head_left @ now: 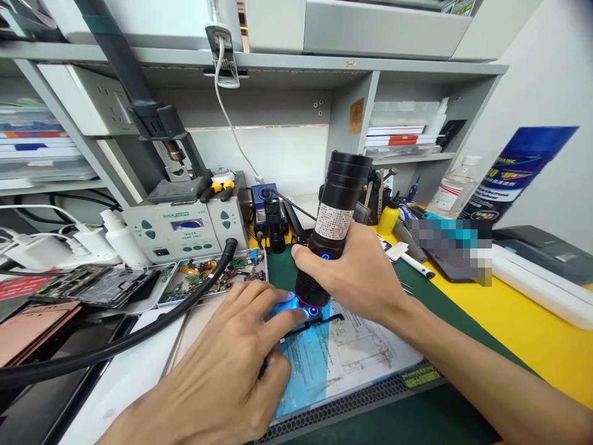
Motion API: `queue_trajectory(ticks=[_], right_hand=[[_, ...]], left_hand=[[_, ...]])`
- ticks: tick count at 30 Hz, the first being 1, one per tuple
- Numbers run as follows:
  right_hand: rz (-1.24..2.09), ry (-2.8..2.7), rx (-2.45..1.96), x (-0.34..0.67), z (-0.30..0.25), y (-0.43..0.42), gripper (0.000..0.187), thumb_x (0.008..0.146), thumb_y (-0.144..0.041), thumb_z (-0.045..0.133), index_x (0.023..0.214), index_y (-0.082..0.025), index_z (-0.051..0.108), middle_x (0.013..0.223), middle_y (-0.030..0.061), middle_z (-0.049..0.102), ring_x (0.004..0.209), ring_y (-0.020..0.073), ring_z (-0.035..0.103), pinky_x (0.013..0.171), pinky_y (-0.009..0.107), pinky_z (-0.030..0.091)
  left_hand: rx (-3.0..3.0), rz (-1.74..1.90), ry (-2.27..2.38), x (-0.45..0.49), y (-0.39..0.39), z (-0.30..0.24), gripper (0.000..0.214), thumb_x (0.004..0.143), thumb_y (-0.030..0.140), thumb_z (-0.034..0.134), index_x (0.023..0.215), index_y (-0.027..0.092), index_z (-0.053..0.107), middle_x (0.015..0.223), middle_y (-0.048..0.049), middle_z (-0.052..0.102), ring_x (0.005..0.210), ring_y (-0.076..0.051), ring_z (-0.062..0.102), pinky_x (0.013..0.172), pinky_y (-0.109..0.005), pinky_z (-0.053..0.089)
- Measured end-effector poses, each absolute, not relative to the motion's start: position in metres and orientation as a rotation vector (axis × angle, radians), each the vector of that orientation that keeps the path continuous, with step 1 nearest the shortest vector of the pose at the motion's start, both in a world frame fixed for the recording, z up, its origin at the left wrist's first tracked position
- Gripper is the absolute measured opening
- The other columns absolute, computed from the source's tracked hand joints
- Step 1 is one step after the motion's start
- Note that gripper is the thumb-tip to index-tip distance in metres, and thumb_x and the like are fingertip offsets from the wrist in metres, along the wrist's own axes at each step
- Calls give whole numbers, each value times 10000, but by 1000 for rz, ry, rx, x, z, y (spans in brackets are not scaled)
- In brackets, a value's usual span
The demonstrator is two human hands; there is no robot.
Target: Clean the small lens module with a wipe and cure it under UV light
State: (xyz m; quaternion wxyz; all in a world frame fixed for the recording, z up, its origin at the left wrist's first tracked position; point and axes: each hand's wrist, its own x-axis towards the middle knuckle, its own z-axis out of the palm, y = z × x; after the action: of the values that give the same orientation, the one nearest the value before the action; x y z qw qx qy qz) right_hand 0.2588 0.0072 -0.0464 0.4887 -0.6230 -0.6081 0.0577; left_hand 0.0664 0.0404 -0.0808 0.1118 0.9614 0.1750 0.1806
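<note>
My right hand (361, 269) is wrapped round a black flashlight (340, 185) with a white printed label, its head pointing down. Blue-violet light falls from it onto a small dark part (315, 314) with a round glowing spot. A thin black strip (336, 319) sticks out beside that part. The index fingertip of my left hand (231, 352) presses at the part's left edge, with another fingertip just behind; my thumb is bent underneath. Below both hands lies a mat printed with blue and white drawings (370, 352). The flashlight head partly hides the small part.
A thick black hose (185, 307) crosses the left side, before a tray of small circuit parts (213, 275). Behind stands a hot-air station (185, 228). Phone parts (92, 287) lie left. A yellow bottle (389, 219), a clear bottle (456, 188) and a blue spray can (514, 176) stand right.
</note>
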Motion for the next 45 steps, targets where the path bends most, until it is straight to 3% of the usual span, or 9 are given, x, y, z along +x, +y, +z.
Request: queue_trajectory(ticks=[4,8,16,27,32,38,45], right_hand=[[141,-1486,-1514,259,-46,7,275,812,-310,630,648,-208,434,578,-82,475,535,82,429,445,204,341],[149,-1491,-1522,258,-45,7,252,812,-307,626,670,-210,442,605,-77,491,563,87,435,485,212,361],[107,-1484,-1540,255,-46,7,344,798,-355,640,620,-208,386,535,-83,425,498,83,372,417,215,299],[65,-1515,-1562,256,-47,7,288,795,-314,629,643,-210,407,572,-73,446,533,92,386,461,237,309],[89,-1541,-1567,257,-47,6,302,796,-321,623,642,-210,388,565,-78,426,533,91,361,457,237,295],[91,-1530,-1556,257,-45,8,172,794,-280,614,708,-209,482,646,-64,513,596,100,420,526,243,346],[-6,-1556,-1549,252,-45,7,268,767,-311,638,657,-215,414,572,-67,434,531,100,364,477,251,294]], left_hand=[[2825,493,528,67,40,-80,321,867,122,408,1096,275,572,1187,-59,517,1081,-280,453,925,-515,357],[2818,473,541,67,39,-77,285,885,141,393,1065,268,574,1181,-61,510,1047,-276,456,898,-509,360],[2813,422,565,69,40,-75,288,904,153,373,1058,286,577,1165,-54,510,1045,-281,456,902,-518,354],[2825,449,563,65,39,-75,326,907,166,376,1091,311,604,1225,-56,515,1097,-295,460,955,-553,343],[2823,434,545,68,40,-72,316,899,161,386,1091,288,602,1178,-65,533,1080,-283,469,950,-538,358],[2814,625,529,63,42,-71,229,876,101,403,974,207,581,1113,-68,536,1064,-255,469,925,-480,372],[2812,749,575,65,49,-79,214,911,80,390,964,158,582,1044,-62,598,982,-221,485,878,-436,391]])
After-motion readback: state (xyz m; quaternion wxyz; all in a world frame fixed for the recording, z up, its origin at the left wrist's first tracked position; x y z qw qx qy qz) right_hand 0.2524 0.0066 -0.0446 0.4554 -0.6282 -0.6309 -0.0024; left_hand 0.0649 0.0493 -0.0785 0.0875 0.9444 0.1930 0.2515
